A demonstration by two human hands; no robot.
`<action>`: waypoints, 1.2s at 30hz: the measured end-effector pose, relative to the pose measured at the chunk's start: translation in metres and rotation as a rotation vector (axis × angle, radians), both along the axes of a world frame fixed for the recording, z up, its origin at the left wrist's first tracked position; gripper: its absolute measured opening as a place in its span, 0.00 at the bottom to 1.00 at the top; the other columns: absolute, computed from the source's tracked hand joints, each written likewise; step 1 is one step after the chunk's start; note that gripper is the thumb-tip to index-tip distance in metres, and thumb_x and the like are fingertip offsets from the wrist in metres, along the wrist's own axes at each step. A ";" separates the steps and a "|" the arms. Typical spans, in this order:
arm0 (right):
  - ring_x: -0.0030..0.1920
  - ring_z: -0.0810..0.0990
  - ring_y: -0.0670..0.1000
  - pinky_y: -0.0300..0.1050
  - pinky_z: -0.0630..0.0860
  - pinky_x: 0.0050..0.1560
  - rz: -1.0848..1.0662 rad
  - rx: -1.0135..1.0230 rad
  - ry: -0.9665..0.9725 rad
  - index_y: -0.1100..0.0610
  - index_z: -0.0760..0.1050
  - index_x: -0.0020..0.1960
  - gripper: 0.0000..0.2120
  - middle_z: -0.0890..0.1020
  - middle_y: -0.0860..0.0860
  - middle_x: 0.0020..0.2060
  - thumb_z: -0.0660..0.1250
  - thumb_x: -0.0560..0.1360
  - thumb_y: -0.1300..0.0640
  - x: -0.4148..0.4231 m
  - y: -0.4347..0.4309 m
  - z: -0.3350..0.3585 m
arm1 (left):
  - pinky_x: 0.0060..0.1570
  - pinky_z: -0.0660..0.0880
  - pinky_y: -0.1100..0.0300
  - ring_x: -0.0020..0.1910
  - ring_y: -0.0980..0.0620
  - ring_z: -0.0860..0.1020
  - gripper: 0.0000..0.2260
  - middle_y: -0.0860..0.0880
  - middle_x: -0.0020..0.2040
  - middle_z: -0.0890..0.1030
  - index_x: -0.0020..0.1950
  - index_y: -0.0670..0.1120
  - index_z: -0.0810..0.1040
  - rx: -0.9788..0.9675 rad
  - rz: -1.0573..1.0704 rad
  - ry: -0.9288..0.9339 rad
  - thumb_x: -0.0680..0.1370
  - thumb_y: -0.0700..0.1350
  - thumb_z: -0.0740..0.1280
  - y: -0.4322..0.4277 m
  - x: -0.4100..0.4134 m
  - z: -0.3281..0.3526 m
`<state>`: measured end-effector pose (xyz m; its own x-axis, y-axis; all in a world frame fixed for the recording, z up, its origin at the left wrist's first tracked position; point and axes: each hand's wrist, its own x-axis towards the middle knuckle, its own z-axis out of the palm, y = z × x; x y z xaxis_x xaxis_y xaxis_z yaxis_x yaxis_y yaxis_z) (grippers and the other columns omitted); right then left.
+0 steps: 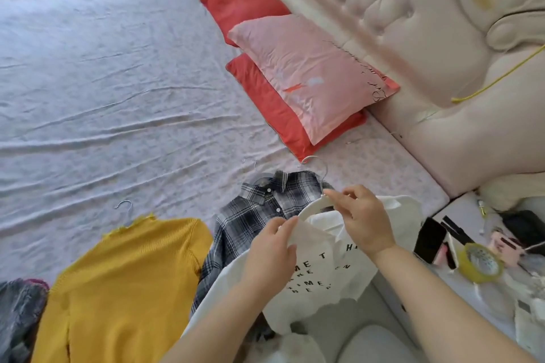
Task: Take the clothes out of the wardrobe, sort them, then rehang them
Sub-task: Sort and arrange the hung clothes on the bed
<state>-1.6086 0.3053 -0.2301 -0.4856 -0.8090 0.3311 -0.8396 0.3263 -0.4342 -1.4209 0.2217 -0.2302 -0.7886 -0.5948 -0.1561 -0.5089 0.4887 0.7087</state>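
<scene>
With left fingers (287,224) pinching a white T-shirt (318,268), right fingers (339,199) grip its hanger (312,208). Beside it lie a yellow sweater (132,274) and plaid shirt (253,209); rehanging looks undone.

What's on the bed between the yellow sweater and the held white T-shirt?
Head view: a grey plaid shirt lies there, between the yellow sweater and the white T-shirt, whose white hanger the right hand grips.
</scene>
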 end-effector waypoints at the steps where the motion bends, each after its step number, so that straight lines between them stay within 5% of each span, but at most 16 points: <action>1: 0.35 0.75 0.53 0.49 0.75 0.35 0.008 0.008 -0.023 0.50 0.81 0.54 0.13 0.76 0.51 0.36 0.63 0.73 0.55 -0.007 -0.012 -0.005 | 0.62 0.65 0.64 0.64 0.54 0.67 0.23 0.54 0.70 0.63 0.74 0.51 0.59 0.002 0.016 -0.009 0.79 0.43 0.59 -0.009 -0.007 -0.003; 6: 0.38 0.74 0.51 0.46 0.72 0.39 0.067 0.078 -0.149 0.51 0.81 0.53 0.11 0.76 0.48 0.36 0.63 0.74 0.53 -0.039 -0.076 -0.035 | 0.62 0.63 0.65 0.65 0.53 0.66 0.23 0.53 0.69 0.64 0.73 0.51 0.62 0.026 0.137 -0.074 0.78 0.41 0.59 -0.055 -0.038 -0.026; 9: 0.39 0.71 0.44 0.41 0.66 0.42 0.048 0.152 -0.338 0.55 0.81 0.49 0.20 0.73 0.44 0.35 0.58 0.73 0.42 -0.053 -0.114 -0.058 | 0.60 0.68 0.62 0.64 0.52 0.68 0.23 0.52 0.69 0.64 0.73 0.51 0.62 0.057 0.195 -0.147 0.78 0.40 0.59 -0.079 -0.052 -0.041; 14: 0.44 0.75 0.56 0.49 0.73 0.45 0.175 0.340 -0.257 0.50 0.80 0.56 0.14 0.77 0.54 0.42 0.65 0.73 0.61 -0.073 -0.170 -0.106 | 0.54 0.65 0.66 0.65 0.54 0.67 0.23 0.54 0.71 0.62 0.73 0.53 0.60 0.082 0.284 -0.255 0.79 0.43 0.59 -0.113 -0.072 -0.067; 22: 0.57 0.73 0.55 0.47 0.71 0.56 0.239 0.577 -0.323 0.51 0.74 0.64 0.19 0.75 0.54 0.55 0.63 0.75 0.63 -0.072 -0.207 -0.120 | 0.61 0.65 0.62 0.67 0.52 0.65 0.22 0.52 0.70 0.64 0.73 0.51 0.61 0.070 0.390 -0.291 0.79 0.43 0.59 -0.128 -0.077 -0.071; 36: 0.67 0.65 0.53 0.46 0.65 0.64 0.718 0.776 -0.083 0.53 0.65 0.70 0.21 0.68 0.52 0.66 0.61 0.78 0.53 0.058 -0.233 -0.037 | 0.60 0.65 0.56 0.66 0.49 0.68 0.20 0.50 0.68 0.67 0.70 0.49 0.65 -0.080 0.886 -0.497 0.78 0.47 0.60 -0.103 0.094 0.012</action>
<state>-1.5510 0.0727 -0.2671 0.1924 -0.8909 -0.4116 -0.9228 -0.0216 -0.3846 -1.3266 0.1185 -0.2179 0.0840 -0.9563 -0.2801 -0.9386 -0.1703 0.3001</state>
